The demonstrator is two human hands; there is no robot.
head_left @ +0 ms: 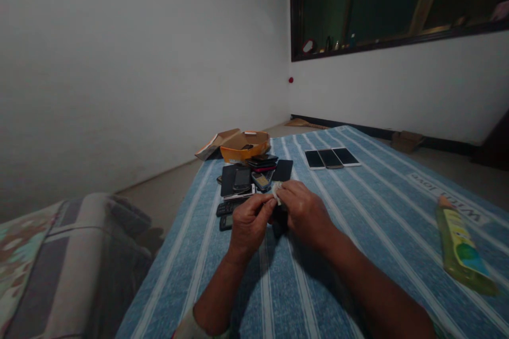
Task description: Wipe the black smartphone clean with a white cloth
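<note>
My left hand (251, 223) and my right hand (305, 213) meet over the near middle of the striped cloth. My right fingers are closed on a small white piece, perhaps tissue or cloth (277, 190). The left thumb and fingers are pinched together against it; what lies between them is hidden. Just under the hands a dark flat thing (280, 225) shows, mostly covered, and I cannot tell whether it is held. Close beyond lies a heap of old mobile phones: a black touchscreen phone (241, 178), a keypad phone (261, 180), and dark keypad phones (226, 221) at the left.
An open orange cardboard box (238, 157) stands behind the heap, its lid tilted at left. Three phones (331, 158) lie side by side at the back right. A yellow-green bottle (463, 251) rests on its side at right. A padded, covered piece of furniture (85, 254) stands left.
</note>
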